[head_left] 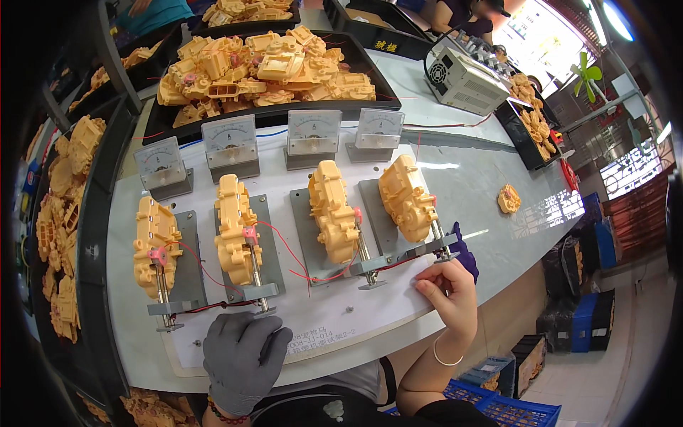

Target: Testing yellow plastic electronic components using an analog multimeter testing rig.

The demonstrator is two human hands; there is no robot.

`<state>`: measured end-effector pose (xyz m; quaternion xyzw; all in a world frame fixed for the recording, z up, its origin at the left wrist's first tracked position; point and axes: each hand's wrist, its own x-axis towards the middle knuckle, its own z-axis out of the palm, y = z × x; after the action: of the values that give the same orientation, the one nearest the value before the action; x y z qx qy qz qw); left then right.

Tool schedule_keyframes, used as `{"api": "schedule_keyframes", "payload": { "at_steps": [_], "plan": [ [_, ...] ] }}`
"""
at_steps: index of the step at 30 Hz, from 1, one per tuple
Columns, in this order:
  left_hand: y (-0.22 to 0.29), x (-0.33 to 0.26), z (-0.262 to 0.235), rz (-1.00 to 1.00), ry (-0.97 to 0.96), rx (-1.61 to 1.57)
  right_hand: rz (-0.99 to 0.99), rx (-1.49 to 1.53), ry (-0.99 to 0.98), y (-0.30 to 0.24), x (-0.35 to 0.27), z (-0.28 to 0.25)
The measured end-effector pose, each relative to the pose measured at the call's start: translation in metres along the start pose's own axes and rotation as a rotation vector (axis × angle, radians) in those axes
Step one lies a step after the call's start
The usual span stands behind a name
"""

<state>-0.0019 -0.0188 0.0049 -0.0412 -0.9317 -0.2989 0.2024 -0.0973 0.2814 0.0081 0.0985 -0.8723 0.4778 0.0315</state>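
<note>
My left hand (242, 359), in a grey glove, rests at the table's front edge with its fingers curled down. It lies just below the metal push rod (260, 277) of the second test stand; what its fingers hold, if anything, is hidden. My bare right hand (449, 295) is closed, thumb and bent fingers close together, by the foot of the rightmost push rod (440, 238). Its grasp is hidden too. Four yellow plastic gearbox housings stand upright on grey stands: first (153, 245), second (233, 224), third (329, 206), fourth (405, 196). Thin red wires (284, 245) trail from some.
Several analog meters (313, 135) stand behind the stands. A black tray (284, 107) heaped with yellow housings lies beyond; another tray (99, 285) is at left. A loose yellow part (508, 199) and a power supply box (466, 80) are at right. A purple item (464, 252) lies beside the fourth stand.
</note>
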Motion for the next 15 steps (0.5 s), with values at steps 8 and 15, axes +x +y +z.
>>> {"api": "schedule_keyframes", "payload": {
  "at_steps": [8, 15],
  "plan": [
    [0.0017, 0.0043, -0.0008, -0.002, -0.006, -0.024, -0.014, -0.004, 0.004, -0.0027, 0.0006, -0.0005],
    [0.0009, 0.0028, -0.0003, -0.020, -0.004, -0.011, -0.014, -0.003, 0.003, -0.0025, 0.0009, 0.0006]
  ]
}}
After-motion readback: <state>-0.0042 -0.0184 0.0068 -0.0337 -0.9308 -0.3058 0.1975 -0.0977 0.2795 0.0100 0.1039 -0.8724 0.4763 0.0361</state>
